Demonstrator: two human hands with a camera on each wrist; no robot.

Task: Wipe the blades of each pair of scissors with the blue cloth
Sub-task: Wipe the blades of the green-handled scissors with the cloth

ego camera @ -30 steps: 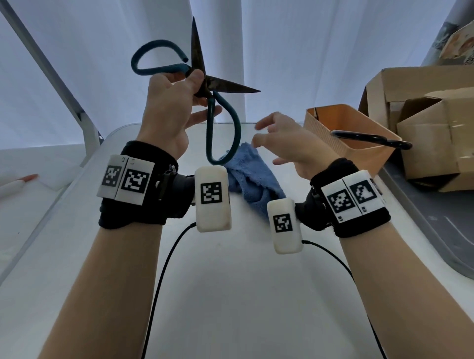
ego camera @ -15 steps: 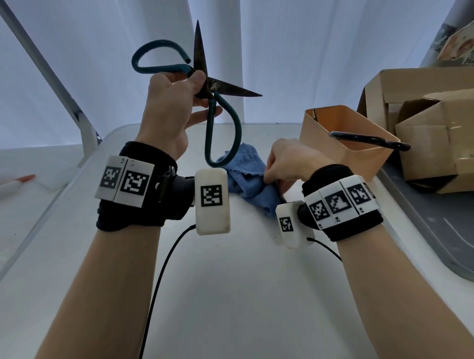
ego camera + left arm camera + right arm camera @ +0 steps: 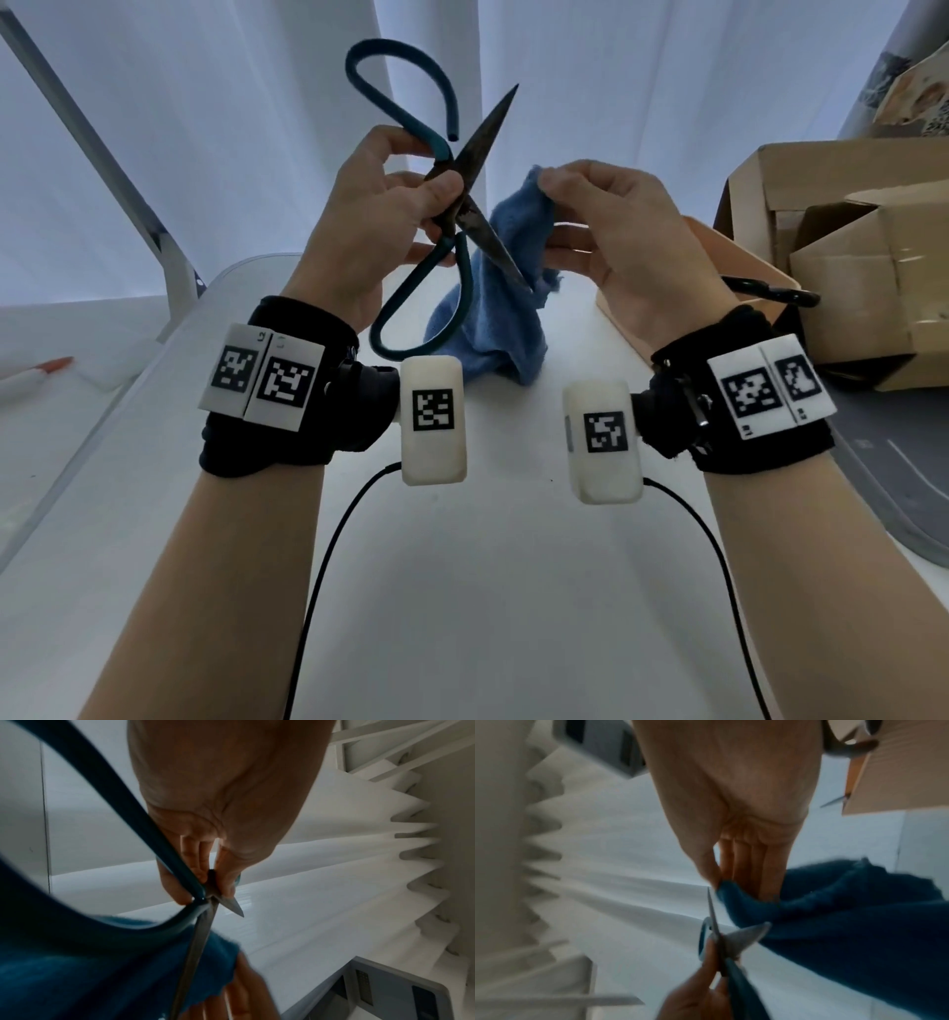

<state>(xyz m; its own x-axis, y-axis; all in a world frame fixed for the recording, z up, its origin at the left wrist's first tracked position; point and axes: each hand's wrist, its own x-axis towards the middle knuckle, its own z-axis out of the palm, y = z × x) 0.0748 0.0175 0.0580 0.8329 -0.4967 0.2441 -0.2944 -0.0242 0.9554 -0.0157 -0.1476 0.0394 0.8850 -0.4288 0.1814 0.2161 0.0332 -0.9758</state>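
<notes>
My left hand [image 3: 411,205] pinches the teal-handled scissors [image 3: 452,216] at their pivot and holds them up above the table with the blades spread wide. One dark blade points up and right, the other down and right in front of the blue cloth [image 3: 493,308]. My right hand [image 3: 590,205] grips the cloth by its top edge, so it hangs down to the white table [image 3: 462,591]. In the left wrist view the scissors [image 3: 205,898] cross over the cloth [image 3: 102,963]. The right wrist view shows the cloth [image 3: 834,912] beside the lower blade.
An orange cardboard bin [image 3: 616,313] stands behind my right hand, with black scissors [image 3: 770,295] lying across its rim. Brown cardboard boxes [image 3: 847,257] sit at the right on a grey tray [image 3: 898,488]. A metal frame leg [image 3: 128,205] rises at the left.
My right hand gripped the cloth on the table and lifted it up to the scissors. My left hand turned the scissors, so one blade now slants down in front of the cloth.
</notes>
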